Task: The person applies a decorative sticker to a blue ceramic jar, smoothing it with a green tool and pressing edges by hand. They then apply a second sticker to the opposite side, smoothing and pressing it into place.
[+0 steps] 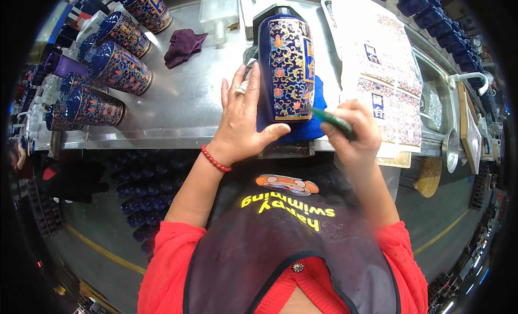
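head view: a patterned blue bottle (286, 71), long axis pointing straight ahead, lies just right of the nearer, wide-spread left hand (241, 115) and ahead-left of the right hand (357, 131), which grips a green tool (335, 121).

Yellow lettering (288, 203) is curving across the dark apron (243, 249), appearing upside down in this view, just below an orange cartoon picture (287, 185). On the blue bottle (286, 65), large characters are filling a gold-edged panel (309, 60) along the right side. The printed sheet (399, 55) is carrying large characters on two blue panels (379, 105). On the patterned bottles (121, 68) at the left, partial markings are showing, too small for reading.
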A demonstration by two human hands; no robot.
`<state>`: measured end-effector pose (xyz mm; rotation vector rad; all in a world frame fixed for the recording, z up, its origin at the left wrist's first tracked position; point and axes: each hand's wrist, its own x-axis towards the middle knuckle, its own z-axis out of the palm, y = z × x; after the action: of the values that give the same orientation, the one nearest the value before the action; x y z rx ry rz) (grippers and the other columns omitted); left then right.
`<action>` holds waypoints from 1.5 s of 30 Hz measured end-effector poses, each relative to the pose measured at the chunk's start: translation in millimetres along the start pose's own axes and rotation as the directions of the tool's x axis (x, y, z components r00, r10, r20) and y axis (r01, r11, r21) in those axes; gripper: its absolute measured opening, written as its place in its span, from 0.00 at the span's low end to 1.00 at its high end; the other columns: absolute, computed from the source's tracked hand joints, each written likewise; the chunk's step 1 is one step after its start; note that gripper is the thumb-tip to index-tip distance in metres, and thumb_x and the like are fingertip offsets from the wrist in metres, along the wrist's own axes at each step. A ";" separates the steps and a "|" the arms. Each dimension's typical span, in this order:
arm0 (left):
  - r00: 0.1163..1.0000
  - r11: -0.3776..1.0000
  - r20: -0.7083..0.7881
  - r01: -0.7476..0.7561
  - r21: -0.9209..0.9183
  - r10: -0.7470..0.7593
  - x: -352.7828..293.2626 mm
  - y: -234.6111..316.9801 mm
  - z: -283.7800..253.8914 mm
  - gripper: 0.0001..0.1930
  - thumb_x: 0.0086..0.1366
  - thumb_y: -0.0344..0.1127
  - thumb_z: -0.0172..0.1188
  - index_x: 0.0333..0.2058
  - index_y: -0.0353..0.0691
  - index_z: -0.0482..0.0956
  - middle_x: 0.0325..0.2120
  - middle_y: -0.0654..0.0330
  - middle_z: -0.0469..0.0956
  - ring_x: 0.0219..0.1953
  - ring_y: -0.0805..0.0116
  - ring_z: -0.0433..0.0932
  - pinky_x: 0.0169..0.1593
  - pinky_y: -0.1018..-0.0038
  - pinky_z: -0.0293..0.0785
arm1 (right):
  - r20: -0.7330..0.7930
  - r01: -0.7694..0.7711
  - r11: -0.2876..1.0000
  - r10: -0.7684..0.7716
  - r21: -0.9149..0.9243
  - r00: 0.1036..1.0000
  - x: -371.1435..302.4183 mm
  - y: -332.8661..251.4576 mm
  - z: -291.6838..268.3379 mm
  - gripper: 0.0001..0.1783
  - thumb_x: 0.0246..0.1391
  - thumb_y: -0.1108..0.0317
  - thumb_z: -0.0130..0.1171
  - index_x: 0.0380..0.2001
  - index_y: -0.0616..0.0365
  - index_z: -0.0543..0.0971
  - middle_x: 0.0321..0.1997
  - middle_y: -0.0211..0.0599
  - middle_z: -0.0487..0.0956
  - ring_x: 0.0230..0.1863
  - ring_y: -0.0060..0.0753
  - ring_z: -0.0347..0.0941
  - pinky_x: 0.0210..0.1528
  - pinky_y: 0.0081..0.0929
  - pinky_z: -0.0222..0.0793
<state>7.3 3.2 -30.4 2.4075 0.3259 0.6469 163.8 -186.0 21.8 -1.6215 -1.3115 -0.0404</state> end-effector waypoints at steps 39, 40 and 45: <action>0.955 0.911 -0.126 -0.211 0.355 0.270 -40.6 42.3 16.2 0.28 0.64 0.40 0.63 0.63 0.47 0.74 0.57 0.54 0.78 0.72 0.49 0.59 0.74 0.42 0.25 | 0.113 -0.529 0.707 0.546 0.470 0.830 -11.2 8.8 18.5 0.09 0.63 0.67 0.64 0.41 0.60 0.81 0.31 0.25 0.81 0.32 0.13 0.72 0.35 0.15 0.69; 0.963 0.927 -0.139 -0.176 0.332 0.233 -43.1 42.1 14.0 0.28 0.63 0.39 0.64 0.63 0.46 0.74 0.57 0.54 0.79 0.72 0.49 0.60 0.73 0.41 0.26 | 0.119 -0.528 0.706 0.542 0.472 0.832 -11.5 9.6 18.3 0.09 0.63 0.67 0.64 0.41 0.61 0.81 0.31 0.25 0.81 0.32 0.13 0.72 0.35 0.15 0.70; 0.983 0.945 -0.110 -0.103 0.310 0.144 -43.8 44.4 -3.0 0.26 0.70 0.46 0.57 0.63 0.41 0.75 0.58 0.54 0.78 0.72 0.45 0.59 0.73 0.39 0.28 | 0.142 -0.555 0.673 0.566 0.489 0.812 -13.4 11.0 15.5 0.09 0.63 0.67 0.65 0.42 0.61 0.81 0.31 0.25 0.81 0.31 0.13 0.72 0.34 0.15 0.69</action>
<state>-28.2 -46.3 -16.8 2.7012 0.3523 0.8703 158.4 -183.7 -0.7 -1.4714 -0.6589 0.6251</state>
